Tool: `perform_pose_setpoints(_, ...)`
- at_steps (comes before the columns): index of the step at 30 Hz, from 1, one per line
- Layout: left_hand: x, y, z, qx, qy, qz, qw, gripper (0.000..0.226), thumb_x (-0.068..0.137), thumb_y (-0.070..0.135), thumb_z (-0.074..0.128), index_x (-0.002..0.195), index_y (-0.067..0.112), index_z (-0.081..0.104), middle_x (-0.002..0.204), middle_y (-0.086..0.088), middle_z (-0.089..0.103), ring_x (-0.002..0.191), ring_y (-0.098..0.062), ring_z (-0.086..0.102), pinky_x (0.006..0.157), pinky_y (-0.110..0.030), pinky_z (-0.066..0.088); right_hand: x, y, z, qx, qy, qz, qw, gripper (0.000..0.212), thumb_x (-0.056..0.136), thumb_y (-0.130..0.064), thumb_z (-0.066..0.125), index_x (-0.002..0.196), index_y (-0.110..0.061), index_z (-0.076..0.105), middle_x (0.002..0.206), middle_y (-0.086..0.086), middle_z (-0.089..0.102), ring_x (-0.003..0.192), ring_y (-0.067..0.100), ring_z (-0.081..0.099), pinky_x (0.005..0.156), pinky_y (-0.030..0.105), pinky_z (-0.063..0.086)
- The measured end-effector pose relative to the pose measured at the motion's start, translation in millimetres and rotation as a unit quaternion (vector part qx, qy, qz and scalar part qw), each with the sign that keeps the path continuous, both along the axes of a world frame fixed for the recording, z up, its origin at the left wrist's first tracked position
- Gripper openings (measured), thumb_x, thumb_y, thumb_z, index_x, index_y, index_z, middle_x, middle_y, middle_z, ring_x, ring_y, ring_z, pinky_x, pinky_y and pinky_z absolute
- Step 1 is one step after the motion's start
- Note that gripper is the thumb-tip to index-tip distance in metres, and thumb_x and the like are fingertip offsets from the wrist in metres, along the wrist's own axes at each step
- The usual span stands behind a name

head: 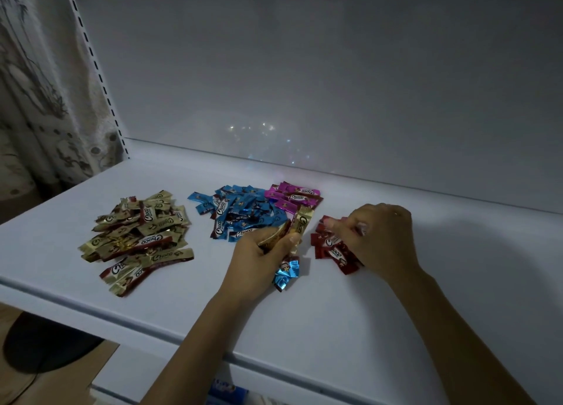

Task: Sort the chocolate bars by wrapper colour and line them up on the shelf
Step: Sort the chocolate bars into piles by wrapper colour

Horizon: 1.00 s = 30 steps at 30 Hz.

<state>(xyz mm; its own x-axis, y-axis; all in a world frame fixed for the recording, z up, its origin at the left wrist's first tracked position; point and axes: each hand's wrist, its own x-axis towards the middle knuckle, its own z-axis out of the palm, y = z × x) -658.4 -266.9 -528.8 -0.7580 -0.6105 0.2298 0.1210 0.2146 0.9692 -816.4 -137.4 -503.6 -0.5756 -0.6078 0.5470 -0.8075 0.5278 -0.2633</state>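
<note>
On the white shelf (pixel 304 319) lie heaps of small chocolate bars sorted by wrapper. A gold heap (pixel 137 240) is at the left, a blue heap (pixel 237 212) in the middle, a pink heap (pixel 294 197) behind it, and a red heap (pixel 332 246) to the right. My left hand (pixel 262 255) grips a few bars, with a gold bar (pixel 301 224) sticking up and a blue bar (pixel 285 273) hanging below. My right hand (pixel 380 237) hovers over the red heap with fingers curled, pinching at a red bar; the contact is partly hidden.
The shelf's white back panel (pixel 304 84) rises behind the heaps. A slotted upright (pixel 97 72) and a patterned curtain (pixel 33 99) stand at the left. A lower shelf (pixel 231 392) shows beneath the front edge, and a dark round object (pixel 45 343) lies on the floor at the left.
</note>
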Motion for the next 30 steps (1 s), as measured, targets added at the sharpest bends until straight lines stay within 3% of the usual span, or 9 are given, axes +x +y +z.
perform_pose_setpoints(2, -0.8, 0.7, -0.5, -0.016, -0.002, -0.004, 1.000, 0.024, 0.089, 0.019, 0.063, 0.086, -0.004, 0.070, 0.063, -0.001, 0.059, 0.056, -0.002, 0.055, 0.055, -0.011, 0.043, 12.4, -2.8, 5.9, -0.093, -0.070, 0.051, 0.992, 0.040, 0.081, -0.061, 0.054, 0.071, -0.027, 0.071, 0.064, -0.014, 0.064, 0.059, 0.007, 0.055, 0.069, 0.029, 0.047)
perform_pose_setpoints(4, -0.2, 1.0, -0.3, -0.050, -0.013, -0.027, 0.998, 0.020, 0.089, 0.016, 0.064, 0.081, -0.001, 0.071, 0.064, -0.010, 0.058, 0.057, -0.006, 0.054, 0.056, -0.014, 0.043, 25.9, -10.2, 8.8, -0.141, -0.227, 0.142, 0.953, 0.017, 0.082, -0.043, 0.067, 0.089, -0.028, 0.071, 0.066, -0.012, 0.065, 0.063, 0.004, 0.058, 0.060, 0.017, 0.046)
perform_pose_setpoints(8, 0.3, 4.6, 0.0, -0.083, -0.021, -0.070, 0.994, 0.028, 0.089, 0.027, 0.059, 0.076, 0.005, 0.067, 0.058, 0.006, 0.055, 0.054, -0.004, 0.051, 0.057, -0.014, 0.040, 34.1, -18.0, 0.8, -0.145, -0.286, 0.200, 0.926, 0.015, 0.086, -0.023, 0.066, 0.077, -0.012, 0.072, 0.063, 0.011, 0.065, 0.059, 0.029, 0.057, 0.056, 0.040, 0.047)
perform_pose_setpoints(10, 0.9, 6.4, 2.3, -0.044, -0.009, -0.044, 0.998, 0.039, 0.089, 0.038, 0.052, 0.083, 0.004, 0.068, 0.058, 0.011, 0.053, 0.055, -0.004, 0.049, 0.057, -0.018, 0.042, 30.0, -16.2, 2.8, -0.203, -0.312, 0.169, 0.912, 0.020, 0.088, -0.025, 0.065, 0.074, -0.011, 0.070, 0.063, 0.014, 0.064, 0.060, 0.034, 0.059, 0.054, 0.041, 0.047)
perform_pose_setpoints(13, 2.0, 6.4, 7.1, 0.013, 0.000, 0.039, 0.999, 0.036, 0.092, 0.042, 0.046, 0.100, 0.018, 0.072, 0.078, 0.013, 0.067, 0.070, 0.001, 0.064, 0.061, -0.009, 0.048, 23.1, -13.4, 3.7, -0.260, -0.353, 0.136, 0.889, 0.015, 0.091, -0.020, 0.060, 0.082, -0.012, 0.070, 0.053, -0.004, 0.062, 0.046, 0.007, 0.056, 0.046, 0.022, 0.044)
perform_pose_setpoints(15, 2.4, 6.1, 9.9, 0.043, 0.020, 0.096, 0.994, 0.036, 0.095, 0.041, 0.043, 0.104, 0.020, 0.071, 0.090, 0.014, 0.069, 0.078, 0.009, 0.064, 0.061, -0.004, 0.045, 25.5, -15.8, 2.5, -0.267, -0.356, 0.148, 0.883, 0.013, 0.094, -0.012, 0.055, 0.092, -0.012, 0.068, 0.059, -0.005, 0.065, 0.044, 0.004, 0.054, 0.048, 0.017, 0.046)
perform_pose_setpoints(19, 10.2, 9.0, 20.5, 0.087, 0.059, 0.157, 0.982, 0.044, 0.093, 0.049, 0.038, 0.091, 0.020, 0.072, 0.078, 0.020, 0.072, 0.078, 0.008, 0.065, 0.061, -0.005, 0.046, 43.2, -30.7, -4.9, -0.224, -0.346, 0.202, 0.888, 0.019, 0.093, -0.008, 0.055, 0.085, -0.022, 0.066, 0.073, -0.005, 0.072, 0.057, 0.011, 0.066, 0.056, 0.023, 0.054)
perform_pose_setpoints(24, 50.6, -3.9, 28.4, 0.110, 0.095, 0.257, 0.955, 0.052, 0.084, 0.058, 0.038, 0.066, 0.014, 0.059, 0.049, 0.004, 0.056, 0.045, -0.008, 0.053, 0.045, -0.021, 0.042, 82.4, -81.8, 4.6, -0.130, -0.237, 0.253, 0.929, 0.015, 0.090, -0.019, 0.063, 0.100, -0.017, 0.074, 0.086, -0.013, 0.071, 0.074, -0.005, 0.064, 0.067, 0.012, 0.048)
perform_pose_setpoints(30, 98.4, -24.9, 17.6, 0.097, 0.080, 0.326, 0.937, 0.057, 0.077, 0.066, 0.035, 0.068, 0.012, 0.051, 0.064, -0.014, 0.052, 0.057, -0.023, 0.049, 0.057, -0.034, 0.042, 147.5, -169.4, 12.7, -0.108, -0.092, 0.304, 0.942, 0.025, 0.092, -0.024, 0.057, 0.115, -0.021, 0.068, 0.105, 0.002, 0.072, 0.093, 0.018, 0.067, 0.082, 0.033, 0.053)
